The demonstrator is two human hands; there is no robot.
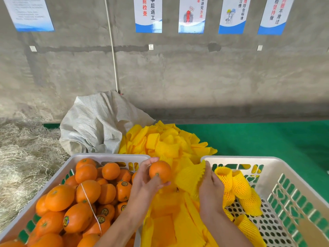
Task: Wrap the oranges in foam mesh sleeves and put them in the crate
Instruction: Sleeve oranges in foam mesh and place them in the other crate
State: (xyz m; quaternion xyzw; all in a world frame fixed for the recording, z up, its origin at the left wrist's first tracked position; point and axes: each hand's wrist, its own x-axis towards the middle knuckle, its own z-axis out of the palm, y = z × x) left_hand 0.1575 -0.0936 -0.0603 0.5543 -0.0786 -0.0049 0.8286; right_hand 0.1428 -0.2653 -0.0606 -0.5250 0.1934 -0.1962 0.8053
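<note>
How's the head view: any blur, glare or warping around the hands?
Head view: even, soft light, no glare; orange in the left hand sharp; foam sleeve in the right hand slightly soft; wide-angle bending shows at the crate rims and posters.

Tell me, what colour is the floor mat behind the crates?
Green, seen in the head view: the flat green floor mat.

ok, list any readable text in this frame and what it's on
"前检查" in red, "事后返工" in black: second wall poster.
"事讲究方法", partly cut off at the top: third poster.
"习惯符合标准", small and partly cut off: fourth poster.
"不放过", other characters blurred: fifth poster.
Leftmost poster: text too blurred to read.
Round stickers on the oranges: too small to read.
</note>
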